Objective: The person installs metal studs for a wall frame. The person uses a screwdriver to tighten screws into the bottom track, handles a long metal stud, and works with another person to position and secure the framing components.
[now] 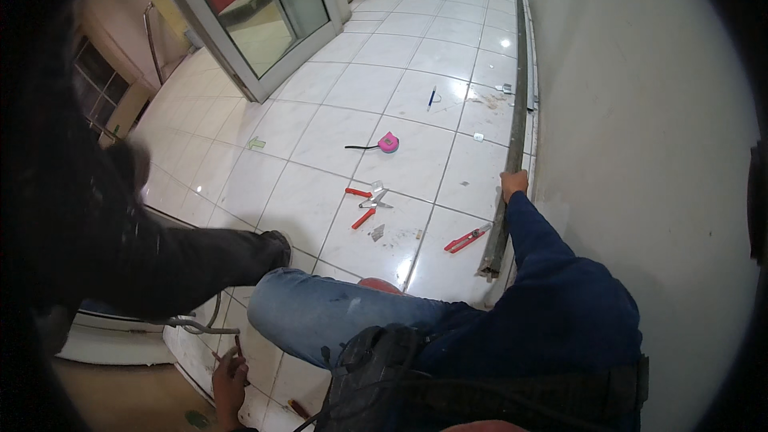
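Note:
My right hand (pixel 514 184) is wrapped round a long dark grey metal bar (pixel 520 88), which lies lengthwise beside the wall. Just left of its near end is a red utility knife (pixel 466 239). At the lower left, my left hand (pixel 230 384) has its fingers bent round a slim dark reddish piece, too small to name, close to a grey bent tube (pixel 196 324). Snips with red handles (pixel 368 204) lie spread on the tiles, beyond my bent knee (pixel 296 304). Farther off are a pink tape measure (pixel 389 142) and a blue pen (pixel 432 97).
A person's dark-trousered leg (pixel 200 268) reaches in from the left. A glass door (pixel 264 16) stands ajar at the back left. The grey wall (pixel 648 152) bounds the right side. Metal scraps (pixel 378 233) and a screwdriver (pixel 298 408) lie on the white tiled floor (pixel 344 88).

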`<state>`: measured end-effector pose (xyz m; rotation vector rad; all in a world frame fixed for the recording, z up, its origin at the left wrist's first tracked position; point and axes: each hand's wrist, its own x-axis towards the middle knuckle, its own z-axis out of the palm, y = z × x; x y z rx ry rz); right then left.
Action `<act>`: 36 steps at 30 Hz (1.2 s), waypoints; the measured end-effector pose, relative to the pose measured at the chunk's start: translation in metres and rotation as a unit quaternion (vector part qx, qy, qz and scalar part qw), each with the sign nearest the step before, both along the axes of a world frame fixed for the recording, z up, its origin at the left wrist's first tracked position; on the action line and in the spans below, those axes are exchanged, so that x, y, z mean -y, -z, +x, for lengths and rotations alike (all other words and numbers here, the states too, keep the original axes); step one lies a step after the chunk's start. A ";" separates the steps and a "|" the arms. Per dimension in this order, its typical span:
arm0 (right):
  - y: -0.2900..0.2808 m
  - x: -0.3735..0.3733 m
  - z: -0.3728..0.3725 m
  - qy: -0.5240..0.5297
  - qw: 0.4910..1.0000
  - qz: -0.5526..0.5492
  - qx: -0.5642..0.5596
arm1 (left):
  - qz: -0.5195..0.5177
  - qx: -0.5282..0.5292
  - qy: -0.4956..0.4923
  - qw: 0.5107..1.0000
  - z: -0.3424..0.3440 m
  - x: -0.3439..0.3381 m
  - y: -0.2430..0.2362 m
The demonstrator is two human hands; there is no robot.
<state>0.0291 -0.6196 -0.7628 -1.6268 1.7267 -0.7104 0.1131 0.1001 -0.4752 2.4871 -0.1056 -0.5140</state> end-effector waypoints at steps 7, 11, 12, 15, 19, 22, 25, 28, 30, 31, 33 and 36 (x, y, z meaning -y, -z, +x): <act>0.023 -0.001 0.002 -0.004 1.000 0.026 0.011 | 0.051 0.037 -0.020 0.998 -0.027 -0.069 -0.010; 0.021 -0.035 0.020 -0.063 0.985 -0.098 -0.124 | 0.080 0.114 -0.146 0.979 -0.087 -0.125 -0.032; 0.015 -0.037 0.013 -0.093 0.978 -0.159 -0.092 | 0.099 0.108 -0.130 0.981 -0.092 -0.140 -0.028; -0.007 -0.039 0.021 -0.204 0.918 -0.335 0.064 | 0.143 0.186 -0.116 0.965 -0.104 -0.149 -0.017; -0.059 -0.120 0.114 -0.413 0.822 -0.306 0.246 | 0.092 0.124 -0.149 0.977 -0.106 -0.140 -0.027; -0.100 -0.211 0.162 -0.560 0.747 -0.180 0.310 | 0.136 0.110 -0.156 0.972 -0.125 -0.139 -0.040; -0.182 -0.326 0.193 -0.676 0.600 -0.096 0.417 | 0.088 0.087 -0.151 0.981 -0.129 -0.129 -0.044; -0.296 -0.420 0.179 -0.798 0.348 -0.180 0.458 | 0.116 0.108 -0.136 0.978 -0.120 -0.118 -0.052; -0.352 -0.501 0.166 -0.839 0.175 -0.281 0.431 | 0.131 0.127 -0.177 0.967 -0.126 -0.131 -0.028; -0.377 -0.529 0.151 -0.864 0.131 -0.274 0.402 | 0.134 0.106 -0.160 0.972 -0.127 -0.132 -0.022; -0.410 -0.574 0.132 -0.897 0.055 -0.275 0.341 | 0.141 0.073 -0.163 0.974 -0.130 -0.129 -0.026; -0.408 -0.651 0.139 -0.921 -0.039 -0.293 0.255 | 0.108 0.044 -0.221 0.968 -0.134 -0.122 -0.035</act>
